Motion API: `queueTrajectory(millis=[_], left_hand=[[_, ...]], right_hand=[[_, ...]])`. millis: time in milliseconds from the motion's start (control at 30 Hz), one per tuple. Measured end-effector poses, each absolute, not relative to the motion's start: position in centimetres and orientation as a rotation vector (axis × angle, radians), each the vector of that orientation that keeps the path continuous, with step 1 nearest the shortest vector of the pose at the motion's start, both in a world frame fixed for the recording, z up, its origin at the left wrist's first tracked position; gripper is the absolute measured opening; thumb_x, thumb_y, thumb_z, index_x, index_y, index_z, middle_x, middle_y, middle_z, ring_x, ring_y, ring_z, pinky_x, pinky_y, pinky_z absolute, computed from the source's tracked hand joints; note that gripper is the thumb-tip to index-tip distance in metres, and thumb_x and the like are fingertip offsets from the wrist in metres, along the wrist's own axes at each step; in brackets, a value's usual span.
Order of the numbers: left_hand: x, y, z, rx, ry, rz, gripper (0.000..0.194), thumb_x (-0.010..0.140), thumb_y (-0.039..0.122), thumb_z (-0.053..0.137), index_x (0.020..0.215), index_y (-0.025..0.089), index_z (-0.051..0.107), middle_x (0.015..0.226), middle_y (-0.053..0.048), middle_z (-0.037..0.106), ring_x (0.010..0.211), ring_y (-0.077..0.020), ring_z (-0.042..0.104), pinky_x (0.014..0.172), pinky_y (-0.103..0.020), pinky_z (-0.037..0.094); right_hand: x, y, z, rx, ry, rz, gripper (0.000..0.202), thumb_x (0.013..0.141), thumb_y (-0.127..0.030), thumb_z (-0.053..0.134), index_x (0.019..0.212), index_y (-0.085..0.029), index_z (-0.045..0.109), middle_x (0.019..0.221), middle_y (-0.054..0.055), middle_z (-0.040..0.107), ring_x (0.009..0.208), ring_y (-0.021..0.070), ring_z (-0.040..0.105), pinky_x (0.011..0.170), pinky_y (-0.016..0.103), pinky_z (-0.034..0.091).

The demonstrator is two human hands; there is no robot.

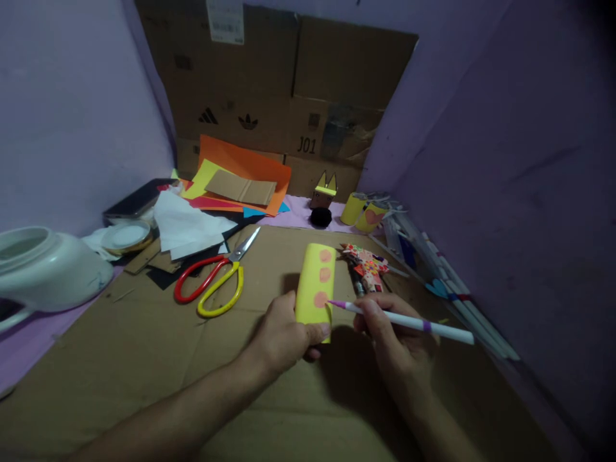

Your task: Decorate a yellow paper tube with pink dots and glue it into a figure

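Observation:
A yellow paper-covered tube [312,273], with three orange-pink round spots down its face, is gripped near its lower end by my left hand [289,330]. My thumb lies across the front and the other fingers wrap behind. A white marker with a purple tip [409,321] is pinched in my right hand [397,333]. Its tip meets or nearly meets the right edge of the lowest spot. Just beyond my right hand lie a floral-patterned cutout [368,263] and dark pens [357,279].
Scissors with red and yellow handles [219,279] lie left of the tube. White paper pieces [185,221], orange sheets [245,163] and a white ceramic pot [52,266] are farther left. Small yellow rolls [353,208] and white paper sticks [462,285] line the right, beside the wall.

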State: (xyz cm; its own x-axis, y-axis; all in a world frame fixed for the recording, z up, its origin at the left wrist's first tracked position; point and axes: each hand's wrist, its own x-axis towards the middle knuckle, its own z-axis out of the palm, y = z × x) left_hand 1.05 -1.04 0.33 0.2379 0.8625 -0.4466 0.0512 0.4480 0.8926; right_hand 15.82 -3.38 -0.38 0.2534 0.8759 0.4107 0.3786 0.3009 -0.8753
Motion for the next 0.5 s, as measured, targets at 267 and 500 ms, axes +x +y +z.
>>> queueTrajectory(millis=[267, 500], left_hand=[[1.12, -0.97, 0.42, 0.937, 1.205, 0.7, 0.032, 0.061, 0.011, 0.066, 0.091, 0.011, 0.054, 0.071, -0.003, 0.059, 0.056, -0.0132, 0.057, 0.043, -0.022, 0.05], [1.01, -0.97, 0.3, 0.966, 1.195, 0.698, 0.031, 0.062, 0.012, 0.066, 0.091, 0.01, 0.054, 0.07, -0.002, 0.059, 0.056, -0.0123, 0.056, 0.044, -0.022, 0.05]], right_hand=[[15.89, -3.21, -0.43, -1.259, -1.443, 0.484, 0.024, 0.085, -0.031, 0.057, 0.066, -0.018, 0.064, 0.048, -0.003, 0.058, 0.042, 0.0096, 0.051, 0.04, 0.018, 0.038], [15.81, -3.37, -0.45, -1.268, -1.408, 0.482, 0.022, 0.084, -0.03, 0.057, 0.066, -0.019, 0.063, 0.048, -0.004, 0.057, 0.042, 0.0088, 0.05, 0.039, 0.017, 0.038]])
